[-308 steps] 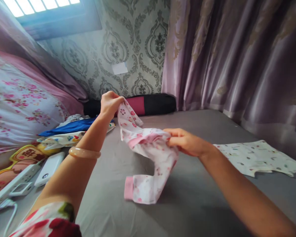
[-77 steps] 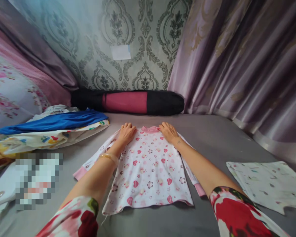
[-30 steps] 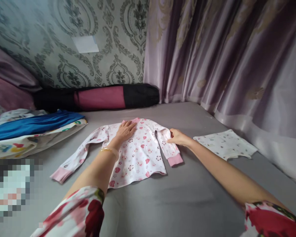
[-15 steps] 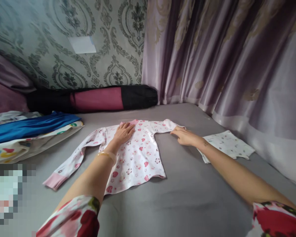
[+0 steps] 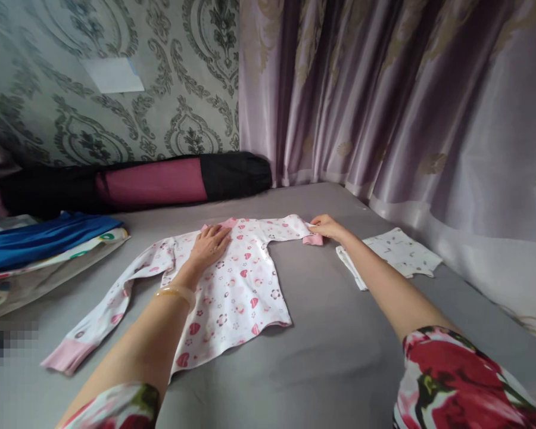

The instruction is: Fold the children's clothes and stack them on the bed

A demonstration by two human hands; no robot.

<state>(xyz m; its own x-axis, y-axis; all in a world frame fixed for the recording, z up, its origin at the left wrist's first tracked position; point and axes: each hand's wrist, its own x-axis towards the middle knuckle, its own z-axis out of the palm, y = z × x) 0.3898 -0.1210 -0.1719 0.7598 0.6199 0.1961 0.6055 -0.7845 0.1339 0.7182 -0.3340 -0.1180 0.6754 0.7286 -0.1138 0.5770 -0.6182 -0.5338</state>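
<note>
One head-worn camera is providing the view, looking forward and down from above the person's forearms (image 5: 138,339), which are entering from the lower edge at close range. The camera is facing the patterned wall (image 5: 170,77) at upper left and the purple curtain (image 5: 339,101) at upper right, their junction falling slightly left of center. The printed shirt (image 5: 232,286) is occupying the middle distance, while the gray sheet (image 5: 312,369) is filling much of the lower frame.

I see the left hand (image 5: 211,245) flat on the shirt (image 5: 241,292), the right hand (image 5: 329,227) (grip unclear) touching its two-o'clock sleeve (image 5: 286,228).
</note>
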